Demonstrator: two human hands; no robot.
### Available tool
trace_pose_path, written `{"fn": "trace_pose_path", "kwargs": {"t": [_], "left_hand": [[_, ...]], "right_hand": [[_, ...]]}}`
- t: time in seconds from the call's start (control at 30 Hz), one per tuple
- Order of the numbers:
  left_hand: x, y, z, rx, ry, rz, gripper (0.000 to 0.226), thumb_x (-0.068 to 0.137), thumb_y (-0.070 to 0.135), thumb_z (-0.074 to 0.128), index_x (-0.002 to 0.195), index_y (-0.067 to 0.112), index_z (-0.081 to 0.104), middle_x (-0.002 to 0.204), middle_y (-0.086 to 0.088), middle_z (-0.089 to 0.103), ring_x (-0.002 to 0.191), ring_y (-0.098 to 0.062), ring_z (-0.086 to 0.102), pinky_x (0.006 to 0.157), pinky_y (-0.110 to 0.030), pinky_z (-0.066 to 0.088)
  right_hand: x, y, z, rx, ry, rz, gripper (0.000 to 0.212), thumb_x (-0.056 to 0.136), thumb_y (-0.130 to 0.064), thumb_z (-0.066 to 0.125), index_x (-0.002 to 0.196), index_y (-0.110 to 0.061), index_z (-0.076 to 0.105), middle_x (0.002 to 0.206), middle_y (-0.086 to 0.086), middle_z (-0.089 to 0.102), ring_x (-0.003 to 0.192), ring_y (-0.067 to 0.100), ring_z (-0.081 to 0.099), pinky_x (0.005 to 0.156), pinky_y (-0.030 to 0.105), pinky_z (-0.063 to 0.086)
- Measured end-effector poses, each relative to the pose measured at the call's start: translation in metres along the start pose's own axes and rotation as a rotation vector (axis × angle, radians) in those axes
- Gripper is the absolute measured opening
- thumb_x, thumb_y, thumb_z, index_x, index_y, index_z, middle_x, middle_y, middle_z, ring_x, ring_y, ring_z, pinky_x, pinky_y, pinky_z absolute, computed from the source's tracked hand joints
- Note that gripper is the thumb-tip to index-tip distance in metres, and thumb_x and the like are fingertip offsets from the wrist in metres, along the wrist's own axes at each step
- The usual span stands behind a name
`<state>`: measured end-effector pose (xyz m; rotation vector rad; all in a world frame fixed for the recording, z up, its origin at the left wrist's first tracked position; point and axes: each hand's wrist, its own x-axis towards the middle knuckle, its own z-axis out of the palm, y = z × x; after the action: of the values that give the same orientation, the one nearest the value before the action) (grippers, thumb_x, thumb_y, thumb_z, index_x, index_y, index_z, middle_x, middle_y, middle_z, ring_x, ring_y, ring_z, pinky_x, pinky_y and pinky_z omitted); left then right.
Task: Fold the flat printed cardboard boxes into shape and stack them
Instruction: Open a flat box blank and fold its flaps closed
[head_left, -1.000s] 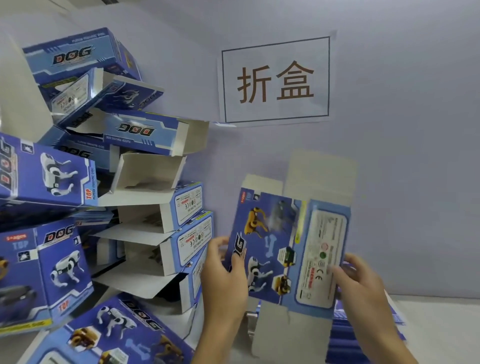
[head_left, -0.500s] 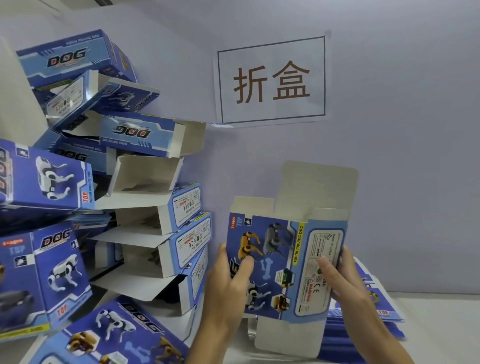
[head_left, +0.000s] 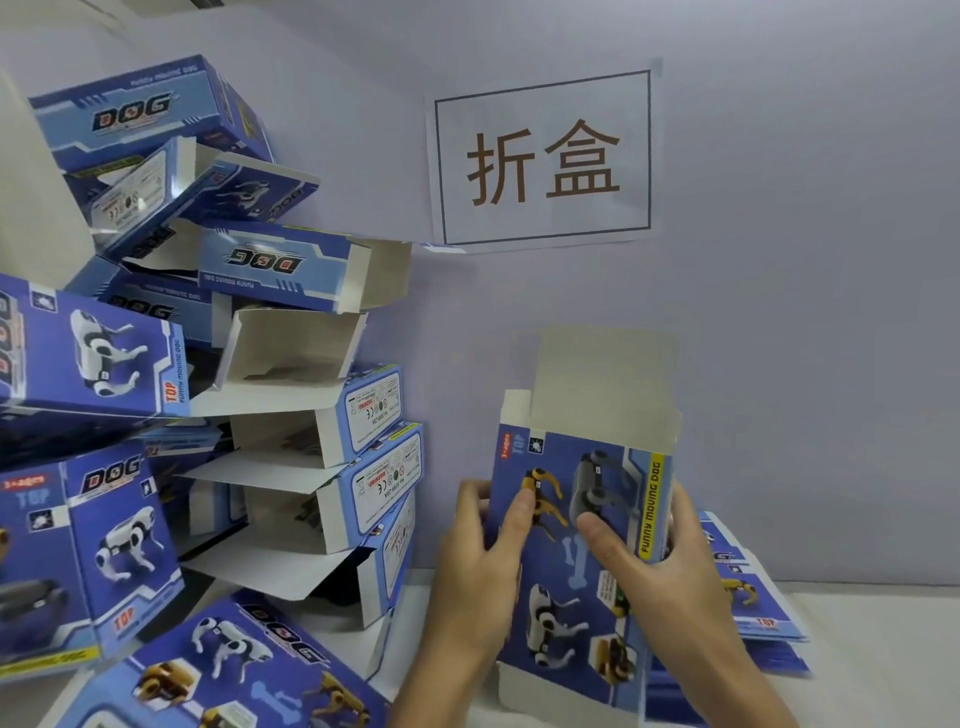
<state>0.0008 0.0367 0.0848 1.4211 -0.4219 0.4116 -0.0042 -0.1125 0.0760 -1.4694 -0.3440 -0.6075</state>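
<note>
Blue printed dog-toy cardboard box (head_left: 582, 551) upright above table, between both hands. Left hand (head_left: 480, 566) and right hand (head_left: 660, 561) pinch opposite edges, thumbs on front, likely squeezing sleeve open. Folded boxes (head_left: 291, 415) piled left.

- A white paper sign (head_left: 543, 158) taped to the far wall carries two large brown characters, "折盒", inside a thin dark frame.
- The blue box (head_left: 576, 551) held upright at centre reads "FUNNY MOVING DOG" on a yellow side strip, with "3+ages" and "TOP" at its upper left corner.
- Folded boxes (head_left: 218, 322) piled at left show the logo "DOG", some upside down; one front reads "TOP FUNNY MOVING DOG", another "3+ages TOP".
- White end labels on the piled boxes read "WARNING"; the smaller print is illegible.
</note>
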Motion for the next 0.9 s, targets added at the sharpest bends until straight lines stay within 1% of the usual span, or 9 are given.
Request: {"fn": "trace_pose_path", "kwargs": {"t": [0.1, 0.23, 0.33, 0.47, 0.57, 0.7, 0.8, 0.83, 0.9], "left_hand": [[-0.002, 0.007, -0.001, -0.068, -0.015, -0.007, 0.047, 0.074, 0.041, 0.065, 0.112, 0.021, 0.046, 0.089, 0.016, 0.073, 0.078, -0.013, 0.075, 0.056, -0.02, 0.056], [-0.007, 0.014, -0.005, -0.069, -0.155, -0.02, 0.047, 0.072, 0.042, 0.062, 0.113, 0.041, 0.041, 0.083, 0.039, 0.067, 0.074, 0.015, 0.067, 0.054, -0.005, 0.049], [-0.008, 0.011, 0.001, -0.057, -0.103, -0.003, 0.052, 0.068, 0.044, 0.069, 0.114, 0.043, 0.044, 0.09, 0.032, 0.071, 0.08, 0.006, 0.071, 0.057, -0.011, 0.053], [-0.008, 0.003, 0.011, -0.034, 0.114, 0.099, 0.064, 0.056, 0.056, 0.076, 0.112, 0.036, 0.053, 0.093, 0.022, 0.073, 0.08, -0.009, 0.075, 0.055, -0.022, 0.058], [-0.007, 0.0, 0.01, 0.007, 0.181, 0.161, 0.063, 0.057, 0.06, 0.076, 0.111, 0.034, 0.056, 0.094, 0.021, 0.073, 0.079, -0.007, 0.074, 0.056, -0.024, 0.059], [-0.007, -0.004, 0.009, 0.048, 0.124, 0.107, 0.046, 0.064, 0.065, 0.069, 0.103, 0.043, 0.058, 0.093, 0.015, 0.074, 0.081, -0.012, 0.075, 0.059, -0.027, 0.06], [-0.009, 0.002, 0.011, 0.001, 0.024, 0.049, 0.038, 0.078, 0.063, 0.048, 0.107, 0.039, 0.054, 0.09, 0.027, 0.072, 0.083, 0.005, 0.07, 0.061, -0.009, 0.053], [-0.009, 0.002, 0.01, -0.018, -0.014, 0.033, 0.034, 0.081, 0.059, 0.044, 0.106, 0.037, 0.052, 0.086, 0.031, 0.071, 0.081, 0.011, 0.068, 0.06, -0.005, 0.05], [-0.007, 0.003, 0.007, -0.072, -0.056, 0.003, 0.036, 0.08, 0.058, 0.047, 0.105, 0.032, 0.055, 0.087, 0.022, 0.074, 0.082, 0.003, 0.071, 0.065, -0.012, 0.055]], "right_hand": [[0.001, 0.001, -0.004, -0.018, 0.0, 0.027, 0.075, 0.052, -0.063, 0.071, 0.121, -0.044, 0.049, 0.094, -0.036, 0.065, 0.09, -0.009, 0.065, 0.056, 0.01, 0.052], [0.0, -0.001, -0.011, -0.077, -0.065, 0.086, 0.075, 0.048, -0.075, 0.077, 0.114, -0.051, 0.049, 0.095, -0.031, 0.068, 0.09, -0.005, 0.067, 0.056, 0.009, 0.05], [0.001, 0.002, -0.015, -0.071, -0.084, 0.156, 0.075, 0.052, -0.074, 0.074, 0.118, -0.046, 0.051, 0.108, -0.021, 0.067, 0.099, 0.004, 0.065, 0.066, 0.014, 0.049], [0.001, 0.007, -0.012, 0.036, -0.085, 0.235, 0.065, 0.045, -0.065, 0.069, 0.103, -0.037, 0.056, 0.09, -0.008, 0.076, 0.083, 0.014, 0.074, 0.054, 0.018, 0.055], [0.0, 0.007, -0.008, 0.167, -0.158, 0.246, 0.065, 0.055, -0.057, 0.087, 0.111, -0.038, 0.059, 0.1, 0.0, 0.077, 0.092, 0.021, 0.075, 0.064, 0.03, 0.06], [0.004, 0.005, -0.01, 0.231, -0.1, 0.148, 0.076, 0.069, -0.067, 0.074, 0.135, -0.038, 0.051, 0.115, -0.002, 0.073, 0.104, 0.022, 0.072, 0.077, 0.042, 0.062], [0.005, 0.007, -0.011, 0.095, -0.014, 0.064, 0.068, 0.075, -0.067, 0.056, 0.137, -0.04, 0.045, 0.116, 0.003, 0.07, 0.102, 0.026, 0.071, 0.083, 0.052, 0.059], [0.004, 0.008, -0.011, 0.059, 0.005, 0.054, 0.068, 0.074, -0.067, 0.054, 0.136, -0.042, 0.044, 0.115, 0.005, 0.07, 0.1, 0.027, 0.072, 0.083, 0.053, 0.059], [0.003, 0.008, -0.01, 0.031, 0.043, 0.05, 0.068, 0.072, -0.067, 0.054, 0.134, -0.043, 0.043, 0.112, 0.005, 0.069, 0.091, 0.025, 0.074, 0.07, 0.045, 0.062]]}}
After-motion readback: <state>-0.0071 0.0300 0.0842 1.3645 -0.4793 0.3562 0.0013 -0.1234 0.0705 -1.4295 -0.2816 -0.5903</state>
